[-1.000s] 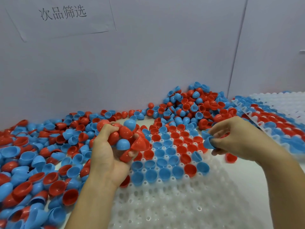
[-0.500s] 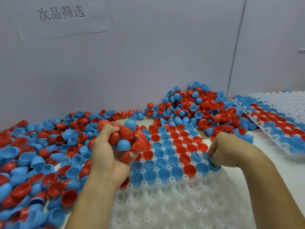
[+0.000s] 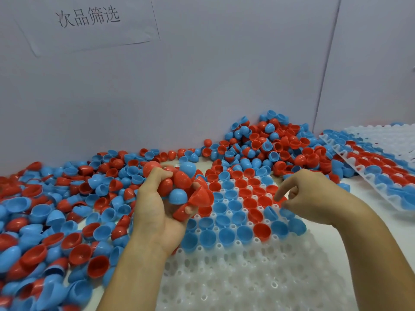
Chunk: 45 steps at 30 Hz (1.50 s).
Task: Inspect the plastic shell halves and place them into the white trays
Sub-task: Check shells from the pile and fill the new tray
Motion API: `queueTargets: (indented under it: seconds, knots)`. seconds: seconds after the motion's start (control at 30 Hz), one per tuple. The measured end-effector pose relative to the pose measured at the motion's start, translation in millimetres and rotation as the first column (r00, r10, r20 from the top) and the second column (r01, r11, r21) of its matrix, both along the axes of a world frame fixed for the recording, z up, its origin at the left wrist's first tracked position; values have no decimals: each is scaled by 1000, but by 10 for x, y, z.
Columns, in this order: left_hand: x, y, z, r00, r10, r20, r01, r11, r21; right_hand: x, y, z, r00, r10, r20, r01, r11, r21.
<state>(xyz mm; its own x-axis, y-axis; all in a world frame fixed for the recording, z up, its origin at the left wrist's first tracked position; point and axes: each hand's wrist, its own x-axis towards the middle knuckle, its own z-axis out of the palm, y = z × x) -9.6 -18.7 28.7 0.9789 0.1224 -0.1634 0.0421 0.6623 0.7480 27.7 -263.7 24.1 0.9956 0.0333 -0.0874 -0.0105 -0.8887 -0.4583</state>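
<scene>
Roughly half the near tray (image 3: 235, 286) was filled; the left hand (image 3: 157, 212) clutched several shell halves (image 3: 179, 187), the right hand (image 3: 314, 196) hovered loosely open, and heaps (image 3: 45, 221) remained.

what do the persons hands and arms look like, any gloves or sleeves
Both are bare. The left hand and right hand wear no gloves, and no rings, watch or bands show. Both forearms are uncovered down to the bottom edge of the picture, so no sleeve is in view.
</scene>
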Motion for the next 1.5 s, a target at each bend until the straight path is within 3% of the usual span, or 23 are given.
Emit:
queueTargets:
  seconds: [0.13,0.2,0.43,0.5,0.7,1.0,1.1,1.2,1.37,1.5]
  knots:
    - [-10,7,4,1000,-8,2,8,1000,-6,31,72,10,988,-7,152,-10,994,106]
    - [-10,9,6,1000,-10,1,10,1000,-3,33,72,11,988,-23,153,7,994,105]
    - [-13,20,7,1000,-4,-13,4,1000,-10,-25,-53,12,972,-113,-207,110,994,-26]
    - [-15,12,12,1000,1,-18,-1,1000,-5,-30,-27,4,965,-114,-235,105,993,-49]
    - [-5,23,7,1000,12,-22,-12,1000,-11,-5,-7,15,999,2,-42,0,999,51]
    - [7,9,-1,1000,-10,-28,10,1000,-5,31,129,-48,994,105,11,-105,994,40]
    - [15,0,-8,1000,-11,-28,11,1000,-15,11,231,-2,968,126,215,-157,978,138]
    - [23,4,-16,999,-30,-26,30,999,-20,-25,502,25,931,135,340,-259,900,352]
    - [23,30,-42,992,-121,40,122,992,-38,-69,886,-49,915,263,308,-395,744,539]
    - [21,59,-43,988,-134,80,139,989,-56,-50,943,-89,936,187,299,-342,687,641]
